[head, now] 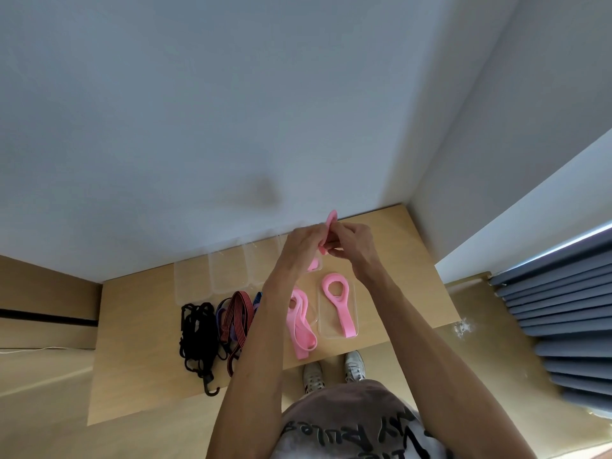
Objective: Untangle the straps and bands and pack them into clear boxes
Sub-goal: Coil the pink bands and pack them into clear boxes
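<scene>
Hands first: we see the left hand [303, 241] and the right hand [351, 241] raised together above the far edge of the worktop [139, 359], both sets of fingers curled round a pink band [331, 218] that pokes up between them. A second pink band [337, 301] lies looped inside a clear box [354, 329] near the right side, and a third pink band [301, 329] lies loose on the wood just beside it, partly under the left forearm. A little more pink shows in another clear box [314, 268] below the hands. To the left sit a black bungee cord [195, 336] with a hook at its near end and a red striped strap [236, 316] tangled with a blue strap [257, 298]. A row of empty clear boxes [212, 276] stands against the wall [231, 111].

What could go wrong, in our judgement — the stretchy band may spring out of the fingers as it is folded, or uncoil once dropped and flop over the box rim. The forearm could also drag the loose band off the near edge.

The worktop is pale wood, set into a corner of plain white walls. A grey-blue curtain [563, 326] hangs at the right, and pale shoes [332, 371] show on the floor below.
</scene>
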`<state>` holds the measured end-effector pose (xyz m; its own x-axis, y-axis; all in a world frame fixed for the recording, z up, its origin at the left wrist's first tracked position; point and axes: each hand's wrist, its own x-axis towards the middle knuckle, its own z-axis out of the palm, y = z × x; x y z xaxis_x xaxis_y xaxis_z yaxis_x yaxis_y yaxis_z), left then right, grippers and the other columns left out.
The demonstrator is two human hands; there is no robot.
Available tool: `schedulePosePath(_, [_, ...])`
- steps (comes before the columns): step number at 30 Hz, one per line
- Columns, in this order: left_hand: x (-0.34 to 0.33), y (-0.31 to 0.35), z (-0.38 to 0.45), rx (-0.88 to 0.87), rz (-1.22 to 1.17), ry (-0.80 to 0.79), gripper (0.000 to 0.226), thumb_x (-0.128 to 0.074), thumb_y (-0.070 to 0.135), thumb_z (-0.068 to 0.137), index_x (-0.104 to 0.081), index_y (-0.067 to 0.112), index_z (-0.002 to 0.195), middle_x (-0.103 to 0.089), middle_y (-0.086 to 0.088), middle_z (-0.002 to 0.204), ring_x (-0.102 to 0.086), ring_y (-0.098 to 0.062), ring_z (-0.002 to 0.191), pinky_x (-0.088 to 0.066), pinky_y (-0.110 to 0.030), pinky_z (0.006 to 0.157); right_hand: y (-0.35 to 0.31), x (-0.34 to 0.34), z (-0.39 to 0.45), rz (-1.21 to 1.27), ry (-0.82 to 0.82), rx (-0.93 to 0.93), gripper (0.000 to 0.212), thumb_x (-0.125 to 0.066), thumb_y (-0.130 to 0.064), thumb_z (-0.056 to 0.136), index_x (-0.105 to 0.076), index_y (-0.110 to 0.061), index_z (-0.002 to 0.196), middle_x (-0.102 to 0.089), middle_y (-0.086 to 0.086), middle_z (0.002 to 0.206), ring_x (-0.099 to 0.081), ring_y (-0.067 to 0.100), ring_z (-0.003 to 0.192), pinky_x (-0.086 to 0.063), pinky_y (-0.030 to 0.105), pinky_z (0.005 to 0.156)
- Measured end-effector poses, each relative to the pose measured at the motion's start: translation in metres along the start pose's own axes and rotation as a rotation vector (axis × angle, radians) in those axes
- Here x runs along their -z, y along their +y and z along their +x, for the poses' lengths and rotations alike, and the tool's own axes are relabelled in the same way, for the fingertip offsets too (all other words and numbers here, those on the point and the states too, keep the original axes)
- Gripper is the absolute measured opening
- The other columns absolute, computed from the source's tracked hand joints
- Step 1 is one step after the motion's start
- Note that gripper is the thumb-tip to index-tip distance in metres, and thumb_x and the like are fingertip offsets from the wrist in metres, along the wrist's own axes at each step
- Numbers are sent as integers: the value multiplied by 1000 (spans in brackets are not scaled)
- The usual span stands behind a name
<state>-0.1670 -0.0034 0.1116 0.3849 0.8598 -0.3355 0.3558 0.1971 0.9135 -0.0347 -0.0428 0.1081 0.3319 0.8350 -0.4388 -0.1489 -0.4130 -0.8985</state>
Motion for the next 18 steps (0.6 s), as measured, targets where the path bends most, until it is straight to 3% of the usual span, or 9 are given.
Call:
schedulePosePath(2, [3,0,2,-54,-57,-8,29,-50,39,96,-71,30,78,-74,2,86,-72,-17,88,-56,-31,79,-2,4,-1,-1,-29,10,28,-60,-26,90,-76,-3,84,-77,11,79,-74,24,76,-60,35,72])
schedulePosePath(4, [3,3,0,-44,-132,-13,20,-50,25,99,-69,24,96,-72,0,96,-73,-17,93,-59,-28,79,-4,6,1,-41,-24,46,22,-62,-21,83,-76,-4,85,-77,10,78,-75,25,77,-60,34,71])
schedulePosePath(7, [1,5,1,-17,-61,-38,19,-55,38,94,-59,20,95,-72,6,85,-72,-16,86,-57,-30,78,-7,7,5,-79,17,81,22,-63,-22,78,-72,-3,85,-76,10,75,-75,27,75,-63,40,73])
schedulePosePath(10, [4,9,3,-61,-47,-42,18,-61,38,97,-64,23,89,-70,9,82,-70,-13,81,-57,-34,79,-8,7,6,-71,17,91,21,-66,-23,78,-70,-3,84,-75,11,75,-75,29,76,-63,41,73])
schedulePosePath(14, [7,16,6,-47,-137,93,14,-66,32,97,-77,24,96,-63,-5,108,-66,-26,100,-54,-36,86,-11,4,4,-2,-35,115,22,-70,-27,81,-71,-5,87,-76,9,79,-74,23,79,-58,32,72])
schedulePosePath(16, [8,17,8,-39,-132,85,13,-65,22,95,-77,18,93,-68,-12,99,-66,-32,95,-52,-41,81,-15,4,3,2,-76,142,25,-76,-30,80,-71,-6,86,-74,8,79,-70,18,75,-56,31,72])
schedulePosePath(18, [11,17,7,-39,-177,116,15,-61,12,93,-75,12,89,-68,-13,84,-63,-32,79,-48,-41,73,-18,5,4,29,-77,160,15,-77,-21,84,-72,-6,86,-72,9,77,-66,19,71,-56,35,72])
